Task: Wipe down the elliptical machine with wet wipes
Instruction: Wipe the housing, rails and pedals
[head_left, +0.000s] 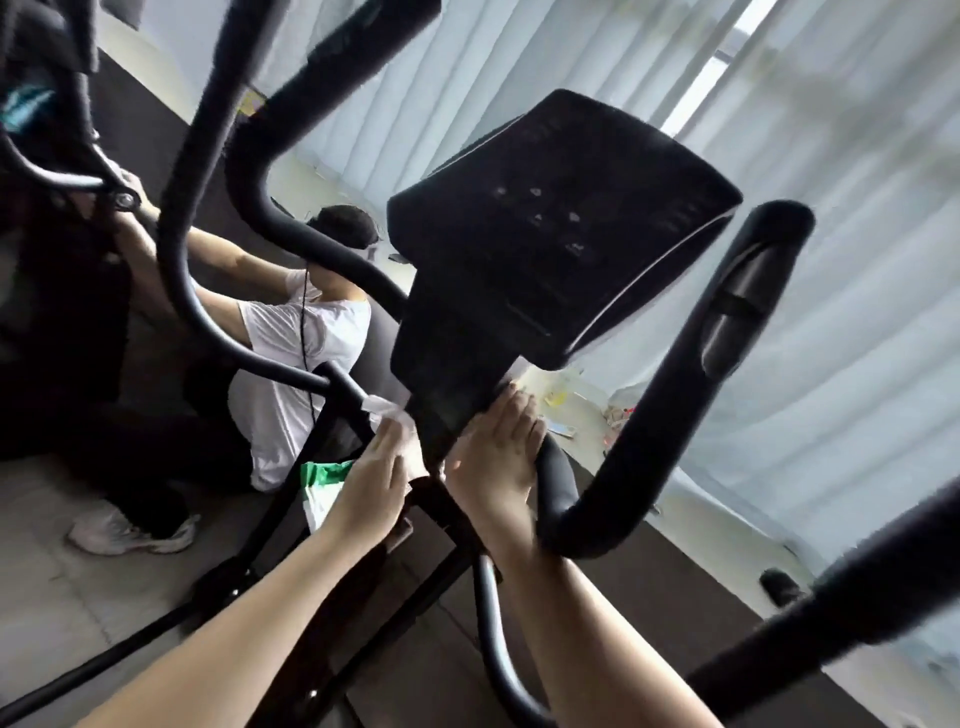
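A gym room with a grey floor and pale vertical blinds drawn across bright windows. In the foreground, a person's two bare forearms reach up to the black elliptical machine, seen tilted from the head camera.

The left hand has its fingers curled round a crumpled white wet wipe and presses it to the left side of the machine's upright post, just below the console. The right hand lies on the opposite side of the same post. Its fingers are straight and held together, their tips touching the underside of the console, and they hold nothing.

A thick black padded handlebar curves up just right of that hand. Below the left hand a green and white packet sits low by the machine's frame; its label cannot be read.

Above the hands the black control console faces the camera, its small buttons blurred.

Farther back on the left, a second person in a white T-shirt crouches with both arms raised to another dark machine, with one white trainer planted on the floor.
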